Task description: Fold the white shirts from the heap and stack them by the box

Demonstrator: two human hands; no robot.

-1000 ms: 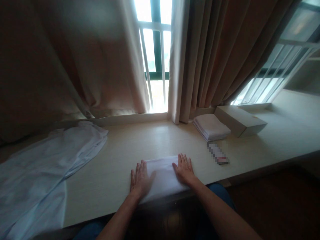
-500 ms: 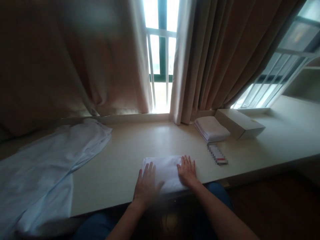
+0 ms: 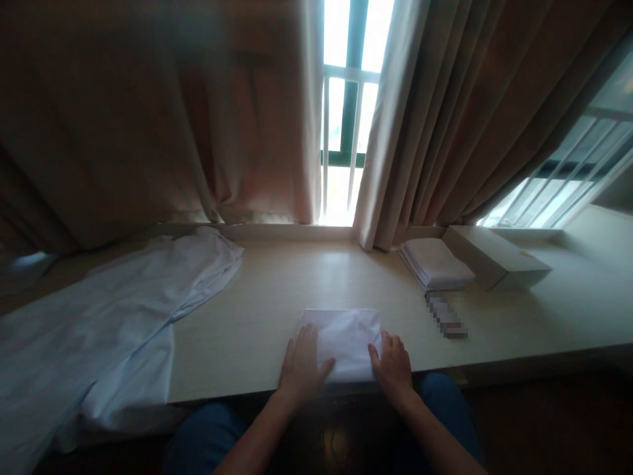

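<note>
Left hand (image 3: 302, 365): slid inward onto the small folded white cloth (image 3: 346, 333) — flat, open.
Right hand (image 3: 393, 361): drew back to its near corner — flat, gripping nothing.

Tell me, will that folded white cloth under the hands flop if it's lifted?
The folded white cloth would probably sag and unfold, since it is thin and soft. It likely slides easily on the smooth counter. It seems light.

A folded white cloth (image 3: 346, 336) lies at the near edge of the long pale wooden ledge (image 3: 277, 290), with the left hand (image 3: 302, 366) on its 7 o'clock corner and the right hand (image 3: 393, 363) on its 5 o'clock corner. At 9 o'clock a spread pale-blue garment (image 3: 109, 323) covers the ledge. At 2 o'clock sit a small flat packet (image 3: 446, 315), behind it a stack of folded white cloths (image 3: 436, 264), and to that stack's right a long cardboard box (image 3: 497, 257).
</note>
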